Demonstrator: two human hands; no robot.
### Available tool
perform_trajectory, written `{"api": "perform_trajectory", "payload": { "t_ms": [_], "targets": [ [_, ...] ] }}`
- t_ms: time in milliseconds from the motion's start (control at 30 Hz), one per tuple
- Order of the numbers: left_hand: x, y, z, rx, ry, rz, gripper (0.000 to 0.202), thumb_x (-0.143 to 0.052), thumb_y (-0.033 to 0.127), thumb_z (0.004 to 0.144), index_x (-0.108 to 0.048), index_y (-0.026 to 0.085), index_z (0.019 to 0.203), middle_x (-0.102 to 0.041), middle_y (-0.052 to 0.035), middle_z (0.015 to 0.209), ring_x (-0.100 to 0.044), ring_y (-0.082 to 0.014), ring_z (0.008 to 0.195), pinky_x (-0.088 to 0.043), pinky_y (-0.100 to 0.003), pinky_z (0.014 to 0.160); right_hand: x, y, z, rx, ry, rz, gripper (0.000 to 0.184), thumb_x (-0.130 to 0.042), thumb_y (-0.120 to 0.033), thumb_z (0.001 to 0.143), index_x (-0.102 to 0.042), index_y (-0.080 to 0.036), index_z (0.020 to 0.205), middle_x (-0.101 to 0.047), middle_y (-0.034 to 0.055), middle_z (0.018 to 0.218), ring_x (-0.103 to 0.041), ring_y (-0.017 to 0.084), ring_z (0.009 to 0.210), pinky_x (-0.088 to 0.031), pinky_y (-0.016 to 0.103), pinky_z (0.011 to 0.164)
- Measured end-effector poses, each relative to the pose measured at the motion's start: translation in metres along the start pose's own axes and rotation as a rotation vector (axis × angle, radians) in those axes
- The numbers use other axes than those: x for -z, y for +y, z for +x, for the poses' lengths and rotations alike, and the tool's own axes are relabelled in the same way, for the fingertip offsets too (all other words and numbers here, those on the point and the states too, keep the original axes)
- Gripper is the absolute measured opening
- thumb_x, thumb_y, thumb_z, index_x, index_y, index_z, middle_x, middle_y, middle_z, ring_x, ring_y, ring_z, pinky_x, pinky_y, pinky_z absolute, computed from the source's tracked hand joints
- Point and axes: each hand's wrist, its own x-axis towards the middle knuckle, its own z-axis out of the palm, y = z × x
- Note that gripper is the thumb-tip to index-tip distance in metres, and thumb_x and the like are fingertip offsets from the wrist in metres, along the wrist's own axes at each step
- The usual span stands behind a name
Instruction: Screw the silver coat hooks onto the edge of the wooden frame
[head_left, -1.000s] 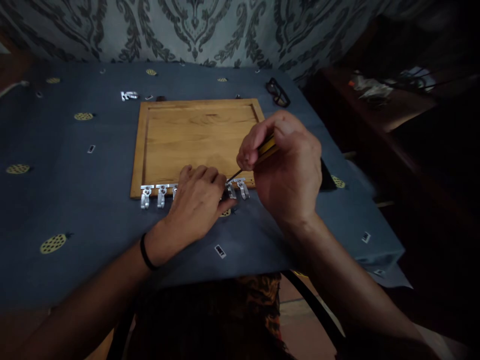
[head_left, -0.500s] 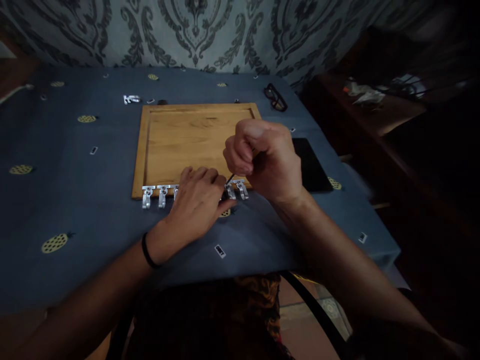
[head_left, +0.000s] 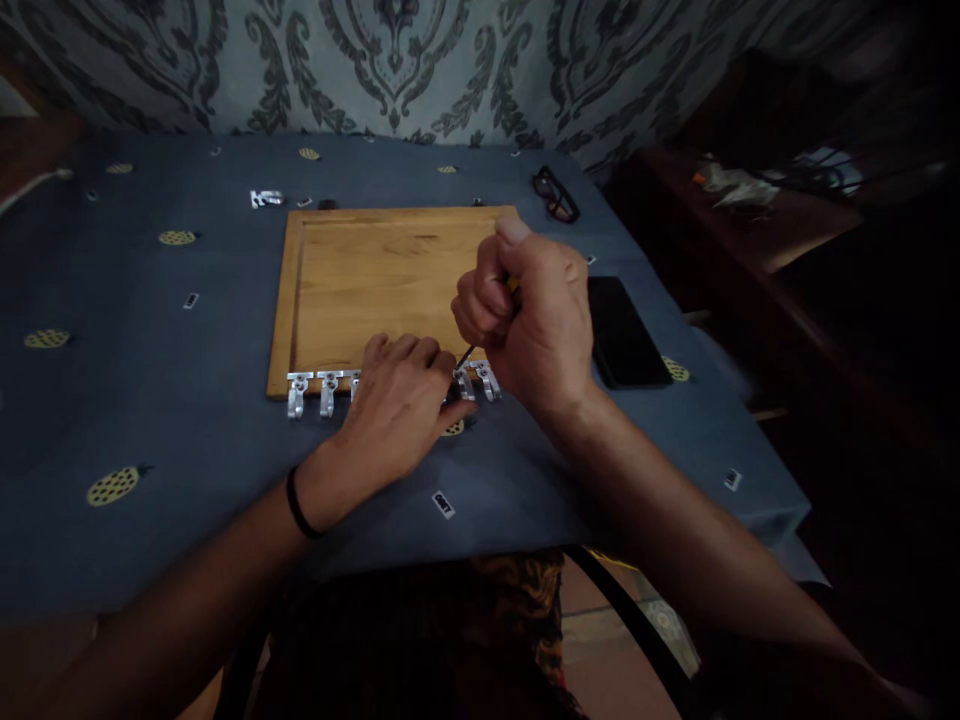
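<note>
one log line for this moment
left hand: on wooden board, near edge | right hand: gripping screwdriver, shaft toward metal hinge | glasses: right of board

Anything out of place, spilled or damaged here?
One metal bracket lies off the far-left corner of the wooden board, apart from the row of similar brackets along its near edge. No spill or damage shows, though the left hand hides part of the row.

Pictured in surroundings most like a home, judging by the pineapple-print cloth (head_left: pixel 225 440) draped over the worktop (head_left: pixel 510 500), the leafy scrollwork of the curtain or wallpaper (head_left: pixel 442 55) behind it, the eyeglasses (head_left: pixel 556 195) near the far corner, and the tiled floor (head_left: pixel 600 650) below.
</note>
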Motion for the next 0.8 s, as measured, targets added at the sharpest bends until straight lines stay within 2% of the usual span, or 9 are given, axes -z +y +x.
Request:
{"api": "perform_trajectory", "payload": {
  "t_ms": [167,467,667,800],
  "targets": [
    [-0.001,0.000,0.000,-0.002,0.004,-0.003,0.030,-0.071,0.042,0.092,-0.067,0.014,0.102,-0.070,-0.0106,0.104,-0.063,-0.0315,0.106,-0.042,-0.047,0.096,-0.004,0.003,-0.005,0.066,0.091,0.010,0.066,-0.051,-0.073,0.090,-0.028,-0.025,0.050,-0.017,-0.0055,0.046,-0.013,0.011,0.043,-0.017,0.033,0.044],
    [-0.001,-0.001,-0.001,-0.014,0.014,0.004,0.032,-0.070,0.044,0.093,-0.068,0.014,0.103,-0.071,-0.0105,0.104,-0.063,-0.0311,0.105,-0.042,-0.046,0.095,0.005,-0.001,0.006,-0.045,-0.110,0.021,0.067,-0.051,-0.079,0.085,-0.029,-0.026,0.050,-0.014,-0.0070,0.044,-0.012,0.010,0.041,-0.015,0.031,0.041],
    [-0.001,-0.001,0.000,-0.008,0.008,0.012,0.033,-0.069,0.044,0.093,-0.068,0.014,0.105,-0.071,-0.0127,0.108,-0.063,-0.0320,0.106,-0.042,-0.047,0.095,0.005,0.000,0.005,-0.069,-0.133,-0.008,0.070,-0.054,-0.084,0.079,-0.031,-0.026,0.048,-0.015,-0.0066,0.042,-0.014,0.010,0.040,-0.015,0.032,0.041],
    [0.000,-0.001,-0.001,-0.002,0.005,-0.001,0.033,-0.070,0.044,0.093,-0.069,0.014,0.105,-0.071,-0.0122,0.109,-0.063,-0.0314,0.106,-0.042,-0.047,0.095,0.006,-0.001,0.001,-0.050,-0.142,-0.048,0.070,-0.049,-0.086,0.080,-0.032,-0.026,0.048,-0.018,-0.0051,0.042,-0.017,0.011,0.041,-0.018,0.033,0.042]
  ]
}}
